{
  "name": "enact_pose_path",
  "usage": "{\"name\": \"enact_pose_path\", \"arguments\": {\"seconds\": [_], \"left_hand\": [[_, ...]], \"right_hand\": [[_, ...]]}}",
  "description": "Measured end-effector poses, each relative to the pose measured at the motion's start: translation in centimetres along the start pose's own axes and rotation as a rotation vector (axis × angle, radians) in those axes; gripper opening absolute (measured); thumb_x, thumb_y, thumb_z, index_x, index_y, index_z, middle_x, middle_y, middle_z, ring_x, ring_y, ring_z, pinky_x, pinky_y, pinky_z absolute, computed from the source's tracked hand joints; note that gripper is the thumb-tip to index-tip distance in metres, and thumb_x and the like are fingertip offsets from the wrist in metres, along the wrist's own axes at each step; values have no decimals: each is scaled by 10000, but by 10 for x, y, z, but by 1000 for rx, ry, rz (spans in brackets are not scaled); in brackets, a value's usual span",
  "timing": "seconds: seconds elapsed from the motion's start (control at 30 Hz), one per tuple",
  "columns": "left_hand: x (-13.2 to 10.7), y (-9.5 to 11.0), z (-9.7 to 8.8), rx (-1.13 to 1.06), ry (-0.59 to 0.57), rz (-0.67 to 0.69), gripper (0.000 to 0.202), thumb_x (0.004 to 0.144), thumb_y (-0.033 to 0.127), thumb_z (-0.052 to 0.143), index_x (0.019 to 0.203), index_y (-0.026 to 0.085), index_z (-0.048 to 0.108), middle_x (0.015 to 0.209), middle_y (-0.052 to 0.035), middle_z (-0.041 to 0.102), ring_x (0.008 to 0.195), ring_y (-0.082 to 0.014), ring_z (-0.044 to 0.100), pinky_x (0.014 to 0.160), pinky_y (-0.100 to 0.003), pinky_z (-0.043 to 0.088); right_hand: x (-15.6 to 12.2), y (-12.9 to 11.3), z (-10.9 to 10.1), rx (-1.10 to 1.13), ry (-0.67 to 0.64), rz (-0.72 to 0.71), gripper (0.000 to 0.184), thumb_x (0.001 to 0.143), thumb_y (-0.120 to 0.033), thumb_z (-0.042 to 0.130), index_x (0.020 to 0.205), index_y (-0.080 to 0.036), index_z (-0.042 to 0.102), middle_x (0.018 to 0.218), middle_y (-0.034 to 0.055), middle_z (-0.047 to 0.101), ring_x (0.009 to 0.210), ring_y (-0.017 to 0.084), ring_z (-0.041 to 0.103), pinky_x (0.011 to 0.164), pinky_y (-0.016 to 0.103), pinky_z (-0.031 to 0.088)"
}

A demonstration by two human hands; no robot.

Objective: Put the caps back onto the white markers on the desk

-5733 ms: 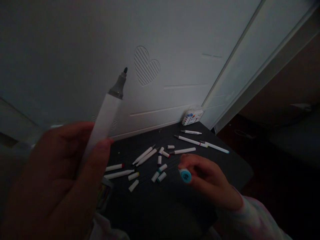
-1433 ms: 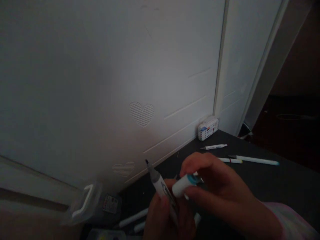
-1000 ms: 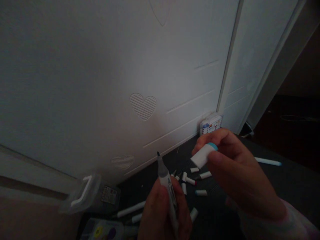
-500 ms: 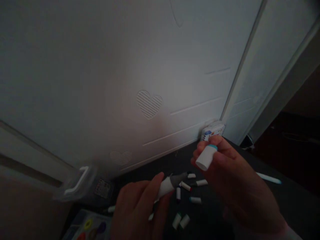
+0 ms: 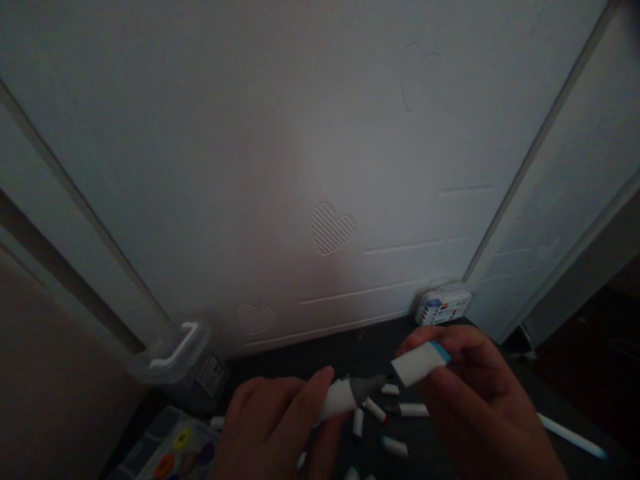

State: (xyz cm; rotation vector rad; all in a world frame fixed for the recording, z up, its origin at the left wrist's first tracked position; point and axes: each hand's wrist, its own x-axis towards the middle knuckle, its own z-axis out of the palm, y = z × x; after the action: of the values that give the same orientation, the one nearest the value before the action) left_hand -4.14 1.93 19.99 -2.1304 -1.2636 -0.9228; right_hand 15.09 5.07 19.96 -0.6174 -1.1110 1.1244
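Observation:
My left hand (image 5: pixel 285 420) is closed round a white marker (image 5: pixel 340 400), whose dark grey tip end points right. Between the thumb and fingers of my right hand (image 5: pixel 480 393) is a white marker cap (image 5: pixel 417 363) with a blue end; its open mouth faces the marker's tip. Tip and cap are very close, and I cannot tell whether they touch. Beneath them, several loose caps and markers lie on the dark tabletop, among them a cap with a teal end (image 5: pixel 395 447) and a white marker (image 5: pixel 413 410).
A clear lidded box with a white handle (image 5: pixel 175 353) stands at the back left. In front of it is a clear tray (image 5: pixel 145 447) holding colourful round pieces. A small white labelled box (image 5: pixel 444 307) rests against the white panel (image 5: pixel 250 167). Another marker (image 5: pixel 573 437) lies at right.
My right hand has brought the cap down and turned its mouth toward the marker's tip. My left hand still grips the marker. The camera view has shifted.

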Motion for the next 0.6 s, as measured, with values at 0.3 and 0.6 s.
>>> {"name": "enact_pose_path", "arguments": {"seconds": [0.3, 0.6], "left_hand": [[1, 3, 0, -27, 5, -30, 190, 798, 293, 499, 967, 227, 557, 695, 21, 626, 600, -107, 582, 579, -229, 468], [0, 8, 1, -81, -10, -86, 211, 811, 308, 483, 992, 230, 557, 724, 8, 621, 621, -116, 578, 564, -224, 475]], "right_hand": [[-8, -2, 4, -61, -88, -52, 182, 736, -179, 621, 843, -319, 579, 917, -16, 636, 707, 95, 602, 606, 155, 508], [-11, 0, 11, -124, -94, -115, 303, 756, -126, 591, 961, -348, 560, 943, -19, 654, 828, 111, 619, 659, 159, 518]]}}
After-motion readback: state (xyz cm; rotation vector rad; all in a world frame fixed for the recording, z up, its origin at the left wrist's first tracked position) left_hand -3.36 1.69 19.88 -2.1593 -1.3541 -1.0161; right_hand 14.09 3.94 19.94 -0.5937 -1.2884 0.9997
